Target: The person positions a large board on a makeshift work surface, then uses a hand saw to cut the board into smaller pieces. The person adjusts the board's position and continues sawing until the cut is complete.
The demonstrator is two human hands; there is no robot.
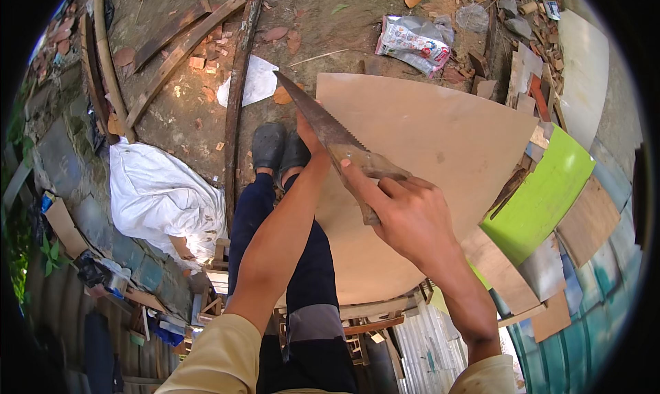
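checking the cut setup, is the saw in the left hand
No, the right hand grips the saw by its wooden handle; the left hand rests at the plywood sheet edge.

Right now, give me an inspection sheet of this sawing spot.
Surface: bare dirt ground strewn with dry leaves and wood chips.
Job's things: tan plywood sheet; rusty handsaw laid along its left edge.
Clutter: white sack, crumpled wrapper, green panel, board offcuts.
Hands: right hand grips the saw's wooden handle; left hand rests at the sheet's edge beside the blade.
Cables: nothing seen.
Surroundings: wooden poles, corrugated metal.
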